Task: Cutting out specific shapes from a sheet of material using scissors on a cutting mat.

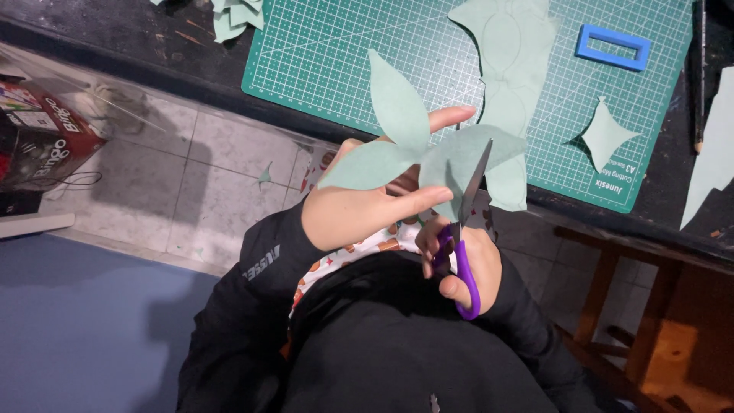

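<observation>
The left hand (359, 210) pinched a pale green paper cut-out (417, 149) between thumb and fingers, holding it up in the air just off the near edge of the dark tabletop (138, 46), above the lap. The cut-out spread into leaf-shaped lobes, one pointing up over the green cutting mat (329, 53), one to the left, one to the right. The right hand (466, 264) was clenched through the loops of purple-handled scissors (462, 237), whose blades stood slightly parted and were biting into the right-hand lobe from below.

On the mat lay a larger sheet of the same green paper (508, 53) with leaf outlines drawn on it, hanging a little over the mat's near edge. Towards the mat's right edge lay a small pointed offcut (604, 136), and near its far right corner a blue rectangular frame (613, 46). More green scraps (233, 17) sat at the tabletop's far edge, left of the mat, and a pencil (699, 76) lay along the right edge of the mat. A cardboard box (46, 138) stood on the tiled floor to the left.

The risks seemed plain enough. The left fingertips (436, 195) sat very near the blades, so a hurried closing stroke could nick them. The paper was thin and held at one point only, so it might flex or twist in the jaws and the cut wander off its outline, or a narrow lobe tear where the lobes met
</observation>
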